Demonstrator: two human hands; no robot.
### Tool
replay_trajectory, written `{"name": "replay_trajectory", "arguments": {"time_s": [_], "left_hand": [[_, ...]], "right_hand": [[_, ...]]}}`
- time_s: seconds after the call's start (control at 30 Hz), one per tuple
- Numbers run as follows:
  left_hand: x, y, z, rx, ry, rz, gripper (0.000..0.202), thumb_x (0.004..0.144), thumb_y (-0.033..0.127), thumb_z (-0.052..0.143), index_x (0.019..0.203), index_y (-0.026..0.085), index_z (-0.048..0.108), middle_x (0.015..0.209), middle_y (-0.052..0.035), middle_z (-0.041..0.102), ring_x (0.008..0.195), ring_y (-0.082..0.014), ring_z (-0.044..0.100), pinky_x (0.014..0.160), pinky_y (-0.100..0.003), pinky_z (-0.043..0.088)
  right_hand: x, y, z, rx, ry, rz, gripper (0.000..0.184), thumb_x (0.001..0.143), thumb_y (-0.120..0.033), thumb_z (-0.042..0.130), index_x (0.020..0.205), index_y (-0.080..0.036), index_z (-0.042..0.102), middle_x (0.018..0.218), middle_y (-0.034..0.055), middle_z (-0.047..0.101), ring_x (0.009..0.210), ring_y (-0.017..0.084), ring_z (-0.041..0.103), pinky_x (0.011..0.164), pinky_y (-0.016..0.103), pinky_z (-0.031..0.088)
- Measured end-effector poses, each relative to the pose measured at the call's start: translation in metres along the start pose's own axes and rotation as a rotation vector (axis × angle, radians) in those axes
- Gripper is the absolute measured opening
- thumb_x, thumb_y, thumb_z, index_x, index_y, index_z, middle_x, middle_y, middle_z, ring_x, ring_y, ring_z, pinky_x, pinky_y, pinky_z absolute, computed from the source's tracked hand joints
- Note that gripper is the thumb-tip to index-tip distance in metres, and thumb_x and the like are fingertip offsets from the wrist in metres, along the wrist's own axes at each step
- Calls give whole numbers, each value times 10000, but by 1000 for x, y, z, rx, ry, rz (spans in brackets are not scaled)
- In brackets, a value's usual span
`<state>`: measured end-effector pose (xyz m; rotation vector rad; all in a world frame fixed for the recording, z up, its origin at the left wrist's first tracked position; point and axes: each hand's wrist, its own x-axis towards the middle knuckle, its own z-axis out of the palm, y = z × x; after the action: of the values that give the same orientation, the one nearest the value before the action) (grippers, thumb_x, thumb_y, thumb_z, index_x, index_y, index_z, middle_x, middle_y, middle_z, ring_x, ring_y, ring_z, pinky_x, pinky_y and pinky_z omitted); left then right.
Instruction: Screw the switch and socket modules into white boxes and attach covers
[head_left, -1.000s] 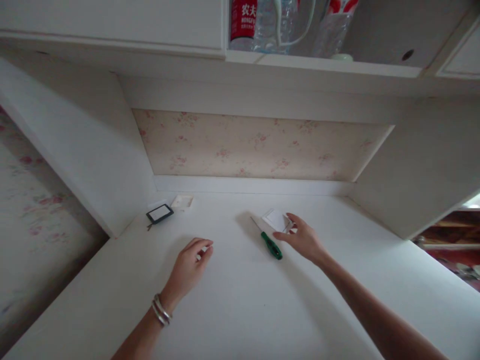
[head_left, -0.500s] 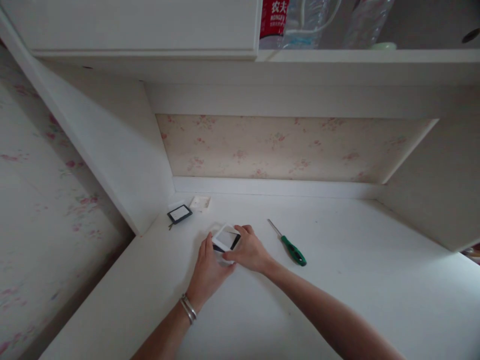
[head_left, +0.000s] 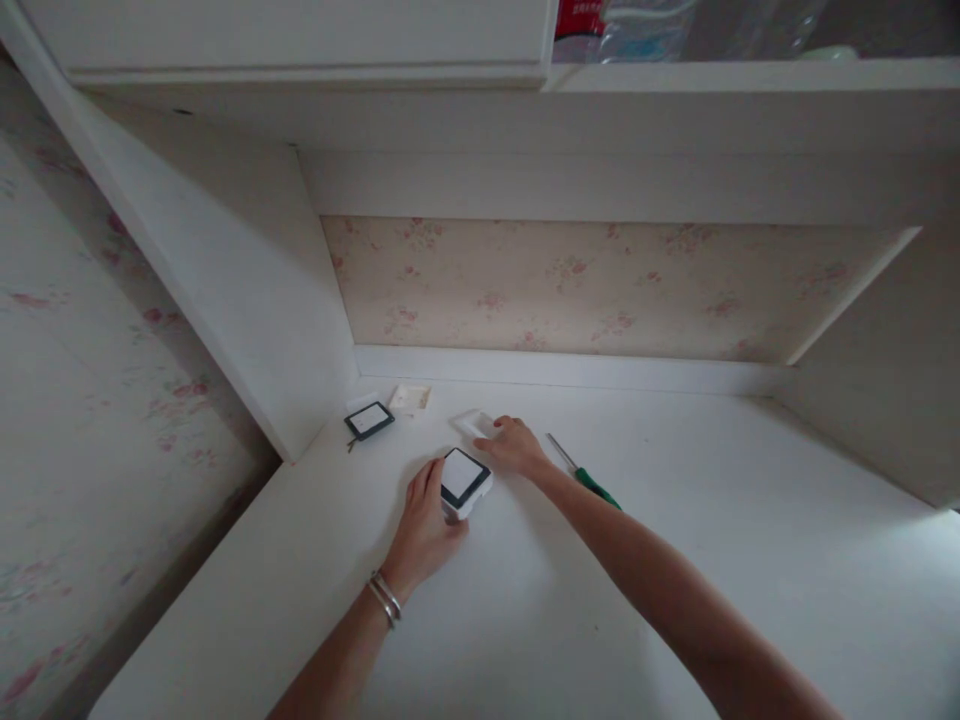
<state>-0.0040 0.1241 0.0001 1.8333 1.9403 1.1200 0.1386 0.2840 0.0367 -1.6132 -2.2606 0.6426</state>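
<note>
My left hand [head_left: 422,523] rests on the white desk [head_left: 525,600] and grips a small square module [head_left: 465,480] with a white face and black frame. My right hand [head_left: 514,445] reaches past it, fingers curled on a thin white plate [head_left: 474,423] lying flat on the desk. A green-handled screwdriver [head_left: 586,474] lies just right of my right wrist, partly hidden by my forearm.
A second black-framed square [head_left: 369,421] and a white square frame [head_left: 410,397] lie near the back left corner. A slanted white panel [head_left: 247,300] bounds the desk on the left. An overhead shelf [head_left: 675,75] holds bottles [head_left: 600,25].
My right hand left the module held by both hands and moved back to the white plate. My left hand keeps the module. The view shifted slightly.
</note>
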Motion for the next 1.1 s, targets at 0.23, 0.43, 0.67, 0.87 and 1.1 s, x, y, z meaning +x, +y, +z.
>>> {"name": "replay_trajectory", "arguments": {"time_s": [0.23, 0.43, 0.67, 0.87, 1.1], "left_hand": [[3, 0, -1, -14, 0, -84, 865, 687, 422, 704, 1399, 200, 264, 1403, -124, 328, 1325, -317, 269, 1106, -482, 249], [8, 2, -4, -67, 15, -86, 673, 706, 327, 687, 1300, 224, 387, 1333, -101, 393, 1280, -275, 345, 1096, -425, 283], [10, 1, -4, -234, -120, -59, 739, 687, 229, 688, 1346, 218, 354, 1385, -100, 365, 1297, -259, 351, 1119, -397, 264], [8, 2, -5, -231, -184, -51, 780, 684, 258, 693, 1373, 220, 330, 1435, -85, 310, 1339, -262, 296, 1134, -390, 235], [0, 18, -2, -254, -188, 26, 754, 650, 345, 758, 1315, 229, 421, 1368, -92, 410, 1289, -277, 374, 1102, -411, 289]], "right_hand": [[51, -19, 23, -167, 24, -24, 640, 722, -554, 579, 1165, -95, 533, 1195, 223, 543, 1140, 351, 455, 894, 447, 369], [83, -45, 28, -191, -6, -70, 516, 769, -516, 564, 1031, -76, 623, 1100, 234, 616, 1098, 333, 517, 902, 413, 365], [71, -46, 20, -123, 38, -134, 440, 846, -378, 503, 1220, -145, 513, 1223, 148, 577, 1042, 247, 583, 849, 328, 413], [8, -12, -12, -120, 53, -191, 344, 876, -356, 458, 1175, -207, 538, 1157, 63, 619, 1001, 197, 586, 844, 290, 413], [-78, 84, -65, -407, 207, -20, 525, 806, -392, 536, 1282, -179, 472, 1288, 157, 493, 1135, 324, 463, 875, 424, 390]]}}
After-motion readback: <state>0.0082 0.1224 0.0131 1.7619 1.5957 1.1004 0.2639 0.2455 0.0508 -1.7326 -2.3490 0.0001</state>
